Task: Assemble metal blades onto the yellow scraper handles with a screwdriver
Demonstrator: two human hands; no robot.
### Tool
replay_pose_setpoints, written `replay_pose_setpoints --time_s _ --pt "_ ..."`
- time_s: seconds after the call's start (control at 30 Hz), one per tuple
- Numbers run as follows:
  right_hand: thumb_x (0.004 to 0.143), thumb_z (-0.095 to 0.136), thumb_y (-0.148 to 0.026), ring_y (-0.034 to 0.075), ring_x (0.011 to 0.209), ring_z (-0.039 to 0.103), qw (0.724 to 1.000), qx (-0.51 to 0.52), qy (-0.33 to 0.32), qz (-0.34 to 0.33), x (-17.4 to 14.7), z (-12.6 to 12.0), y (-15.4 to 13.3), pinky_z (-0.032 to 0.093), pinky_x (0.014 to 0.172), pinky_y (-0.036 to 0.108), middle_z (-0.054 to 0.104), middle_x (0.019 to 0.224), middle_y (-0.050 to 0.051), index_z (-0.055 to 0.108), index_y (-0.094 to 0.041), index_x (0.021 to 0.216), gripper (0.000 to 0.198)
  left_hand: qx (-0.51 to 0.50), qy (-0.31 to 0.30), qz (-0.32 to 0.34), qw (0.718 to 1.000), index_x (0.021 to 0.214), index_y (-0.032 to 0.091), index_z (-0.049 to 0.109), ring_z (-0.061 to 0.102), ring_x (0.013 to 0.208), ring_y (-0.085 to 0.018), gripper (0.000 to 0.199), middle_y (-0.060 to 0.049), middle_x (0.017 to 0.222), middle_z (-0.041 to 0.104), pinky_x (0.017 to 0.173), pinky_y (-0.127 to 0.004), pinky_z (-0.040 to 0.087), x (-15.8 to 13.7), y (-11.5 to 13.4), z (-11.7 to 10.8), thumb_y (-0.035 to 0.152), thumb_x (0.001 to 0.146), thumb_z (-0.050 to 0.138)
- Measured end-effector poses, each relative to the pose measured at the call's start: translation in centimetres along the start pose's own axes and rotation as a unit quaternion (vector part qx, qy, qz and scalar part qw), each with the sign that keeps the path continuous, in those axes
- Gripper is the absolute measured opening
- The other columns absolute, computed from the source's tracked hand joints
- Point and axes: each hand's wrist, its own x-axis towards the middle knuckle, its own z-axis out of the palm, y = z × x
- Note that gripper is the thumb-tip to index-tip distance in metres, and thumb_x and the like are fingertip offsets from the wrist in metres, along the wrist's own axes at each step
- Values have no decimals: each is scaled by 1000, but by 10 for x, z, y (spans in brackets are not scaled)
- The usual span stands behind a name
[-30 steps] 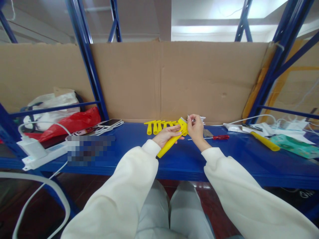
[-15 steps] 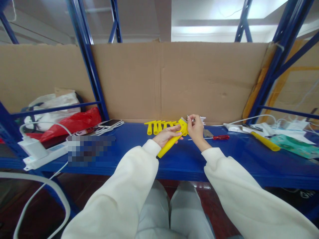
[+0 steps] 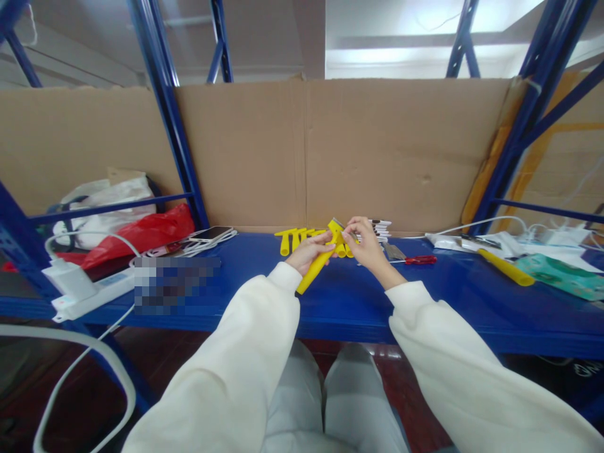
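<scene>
My left hand (image 3: 309, 250) is wrapped round a yellow scraper (image 3: 315, 272), whose handle slants down toward the table's front edge. A thin grey metal strip shows along the top of its head. At the right side of that head, my right hand (image 3: 365, 242) has its fingertips pinched together; what is between them, if anything, is too small to make out. Behind the hands stands a row of several similar yellow scrapers (image 3: 285, 242), partly hidden by my fingers. A screwdriver with a red handle (image 3: 421, 260) lies just right of my right hand.
White-and-dark strips (image 3: 381, 230) are stacked behind my right hand. A loose yellow handle (image 3: 507, 267) and a green packet (image 3: 561, 275) lie at right. At left are a power strip (image 3: 101, 294), a phone (image 3: 214, 234) and a red bag (image 3: 141, 234). Cardboard (image 3: 377, 151) backs the blue table (image 3: 358, 314).
The scraper's head has turned and shifted slightly left in my left hand. My right hand has moved a little left and down against the side of the head.
</scene>
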Motion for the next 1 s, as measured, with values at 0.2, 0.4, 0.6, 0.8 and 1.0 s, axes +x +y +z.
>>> replay_pose_setpoints --time_s 0.2,0.4,0.6,0.8,1.0 --pt "89 60 -28 25 103 58 1000 -2 -15 26 -1 2 7 48 97 45 59 99 7 58 -25 78 12 19 16 6 1000 123 13 73 69 59 -11 49 -10 107 76 42 -17 48 0 -1 3 -5 78 69" --pt "87 61 -27 25 101 57 998 5 -40 40 -1 3 6 48 97 46 60 99 7 59 -24 76 12 68 41 6 997 131 15 71 68 58 -10 56 -13 119 74 42 -16 47 -1 -1 5 -2 77 71" --pt "85 64 -26 24 101 58 996 1 -53 71 -3 5 12 47 99 46 61 98 6 62 -24 74 11 163 84 27 983 128 20 74 68 61 -10 55 -13 140 66 42 -16 45 -2 -3 8 -1 77 73" --pt "80 71 -37 23 97 60 988 48 -70 125 -2 7 19 49 96 45 63 94 6 63 -23 69 19 209 104 29 972 122 21 78 68 64 -11 51 -11 142 65 43 -14 43 -4 -3 9 0 77 75" --pt "68 79 -45 20 84 62 950 139 -78 269 -1 10 13 50 86 38 65 78 2 63 -23 62 28 198 114 46 972 121 22 79 68 62 -11 55 -13 128 73 48 -17 46 -2 -6 7 1 70 82"
